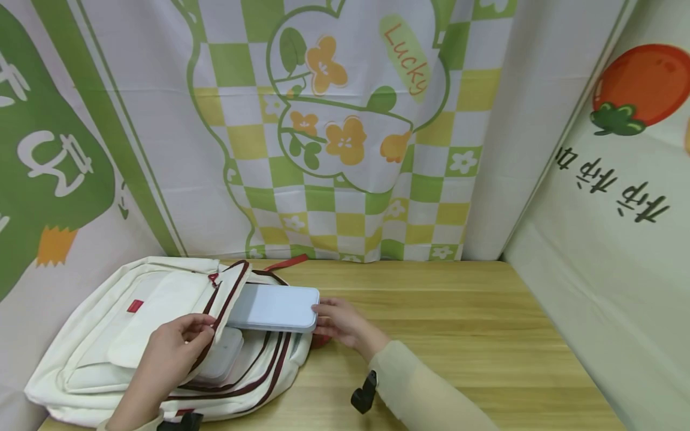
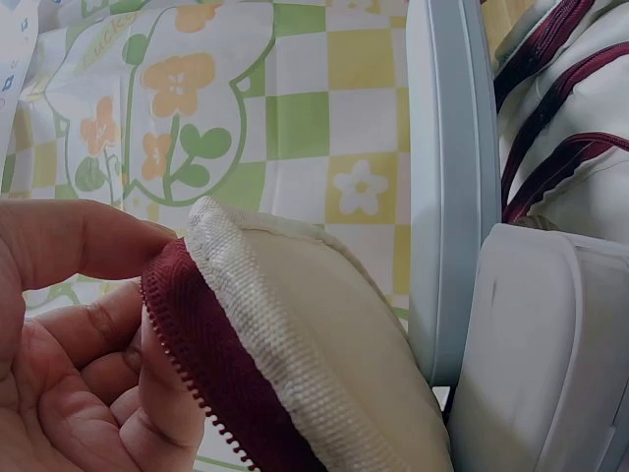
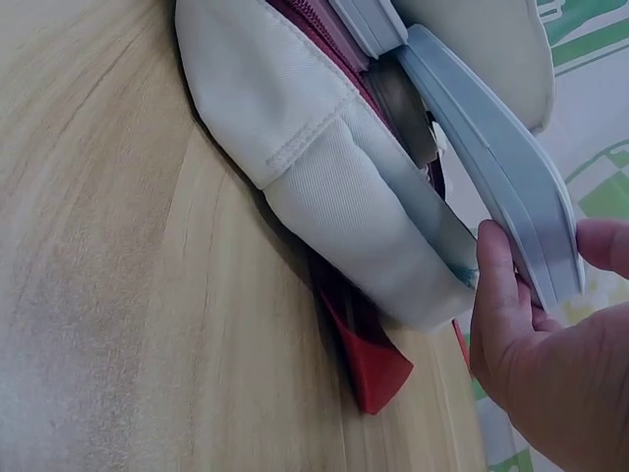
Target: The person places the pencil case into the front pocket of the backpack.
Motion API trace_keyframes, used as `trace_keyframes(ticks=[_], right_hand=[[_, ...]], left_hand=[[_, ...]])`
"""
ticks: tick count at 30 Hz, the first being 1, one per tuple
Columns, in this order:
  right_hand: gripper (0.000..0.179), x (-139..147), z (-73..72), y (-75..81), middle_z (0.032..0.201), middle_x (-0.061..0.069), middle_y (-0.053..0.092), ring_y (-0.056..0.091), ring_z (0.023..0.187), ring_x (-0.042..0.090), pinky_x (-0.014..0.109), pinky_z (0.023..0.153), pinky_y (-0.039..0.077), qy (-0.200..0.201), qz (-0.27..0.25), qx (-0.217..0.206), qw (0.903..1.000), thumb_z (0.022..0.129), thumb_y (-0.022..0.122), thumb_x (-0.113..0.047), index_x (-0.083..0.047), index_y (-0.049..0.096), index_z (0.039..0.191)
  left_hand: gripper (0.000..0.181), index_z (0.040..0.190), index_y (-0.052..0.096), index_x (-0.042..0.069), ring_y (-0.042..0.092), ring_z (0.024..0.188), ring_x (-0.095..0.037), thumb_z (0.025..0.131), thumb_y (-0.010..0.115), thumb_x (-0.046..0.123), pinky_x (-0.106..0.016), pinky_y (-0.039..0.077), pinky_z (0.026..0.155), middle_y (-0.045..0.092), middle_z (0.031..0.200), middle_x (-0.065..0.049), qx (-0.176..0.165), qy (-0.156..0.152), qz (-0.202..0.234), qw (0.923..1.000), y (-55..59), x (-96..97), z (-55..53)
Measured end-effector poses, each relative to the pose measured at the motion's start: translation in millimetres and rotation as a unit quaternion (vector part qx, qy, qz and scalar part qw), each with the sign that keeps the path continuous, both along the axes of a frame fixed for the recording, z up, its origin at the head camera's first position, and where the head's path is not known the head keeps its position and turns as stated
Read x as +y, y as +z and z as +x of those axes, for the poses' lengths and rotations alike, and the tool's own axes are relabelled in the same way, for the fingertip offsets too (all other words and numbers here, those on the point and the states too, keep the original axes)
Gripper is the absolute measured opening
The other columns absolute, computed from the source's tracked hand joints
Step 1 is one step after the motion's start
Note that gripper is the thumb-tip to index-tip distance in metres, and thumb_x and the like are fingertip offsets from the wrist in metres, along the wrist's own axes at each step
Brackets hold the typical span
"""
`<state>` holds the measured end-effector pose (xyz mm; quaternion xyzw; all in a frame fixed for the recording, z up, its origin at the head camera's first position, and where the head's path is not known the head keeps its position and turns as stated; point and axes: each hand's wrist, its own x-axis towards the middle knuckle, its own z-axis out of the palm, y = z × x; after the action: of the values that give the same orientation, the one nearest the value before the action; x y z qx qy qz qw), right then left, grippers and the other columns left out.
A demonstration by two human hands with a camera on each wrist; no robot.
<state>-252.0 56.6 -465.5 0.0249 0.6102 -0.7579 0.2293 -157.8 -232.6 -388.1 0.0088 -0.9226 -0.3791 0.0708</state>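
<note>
A cream backpack (image 1: 88, 335) with dark red zippers lies on the wooden table at the left. My left hand (image 1: 175, 344) pinches the zippered edge (image 2: 211, 344) of its unzipped pocket between thumb and fingers, holding it lifted. A flat, light blue case (image 1: 277, 305) with rounded corners sticks out of the opening to the right. My right hand (image 1: 345, 323) grips its outer end, thumb on one face and fingers on the other. The case's inner end is hidden behind the lifted pocket edge. Beside it in the opening sits a whitish box (image 2: 521, 344), partly covered by the fabric.
Bare wooden tabletop (image 1: 458, 335) extends to the right of the backpack. A red strap (image 3: 364, 364) pokes out from under the bag's side. Printed cloth curtains (image 1: 350, 209) border the table at the back and both sides.
</note>
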Motion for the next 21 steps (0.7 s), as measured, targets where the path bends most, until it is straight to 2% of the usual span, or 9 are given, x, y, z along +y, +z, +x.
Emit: trace_keyframes(ticks=[5, 12, 21], right_hand=[[0.048, -4.1, 0.0, 4.4, 0.119, 0.024, 0.063, 0.067, 0.101, 0.027, 0.045, 0.095, 0.055, 0.0, -0.003, -0.006, 1.0, 0.104, 0.057, -0.006, 0.017, 0.042, 0.143], [0.046, -14.4, 0.1, 4.7, 0.107, 0.017, 0.065, 0.066, 0.092, 0.022, 0.04, 0.089, 0.058, -0.005, 0.004, -0.011, 0.9999, 0.103, 0.061, -0.009, 0.013, 0.046, 0.141], [0.043, -32.5, 0.2, 9.4, 0.106, 0.019, 0.067, 0.067, 0.09, 0.023, 0.04, 0.087, 0.058, -0.013, 0.003, -0.007, 0.9999, 0.103, 0.062, -0.009, 0.012, 0.049, 0.138]], left_hand=[[0.021, 0.109, 0.074, -0.001, 0.062, 0.081, -0.01, 0.093, 0.067, 0.01, -0.027, 0.048, 0.072, 0.072, 0.09, -0.002, 0.002, -0.001, -0.007, 1.0, 1.0, 0.5, 0.6], [0.02, 0.108, 0.075, 0.001, 0.061, 0.077, -0.009, 0.092, 0.066, 0.01, -0.026, 0.047, 0.068, 0.072, 0.086, -0.001, 0.0, 0.004, -0.006, 1.0, 1.6, 3.9, 0.5], [0.02, 0.107, 0.075, 0.001, 0.061, 0.074, -0.009, 0.092, 0.066, 0.008, -0.025, 0.047, 0.066, 0.072, 0.084, 0.0, 0.005, -0.004, -0.003, 1.0, 1.2, 8.7, 0.0]])
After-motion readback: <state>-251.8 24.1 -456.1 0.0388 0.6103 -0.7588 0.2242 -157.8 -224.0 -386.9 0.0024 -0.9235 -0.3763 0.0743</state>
